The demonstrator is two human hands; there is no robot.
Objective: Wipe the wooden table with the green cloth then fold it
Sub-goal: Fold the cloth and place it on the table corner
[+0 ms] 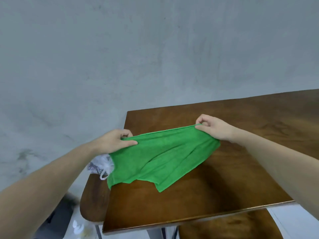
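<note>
Dark brown wooden table (233, 178), glossy top, stands against grey wall (138, 49); green cloth (160, 157) lower edge rests on it, near left side

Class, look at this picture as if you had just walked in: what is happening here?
A person holds a green cloth by its top edge, the left hand pinching one corner and the right hand the other. The cloth is spread open and lifted, its lower part draping onto the wooden table. It is not yet folded. A plastic bag lies on a chair beside the table.

Green cloth (160, 157) soft matt terry; wooden table (241, 178) glossy varnished
</note>
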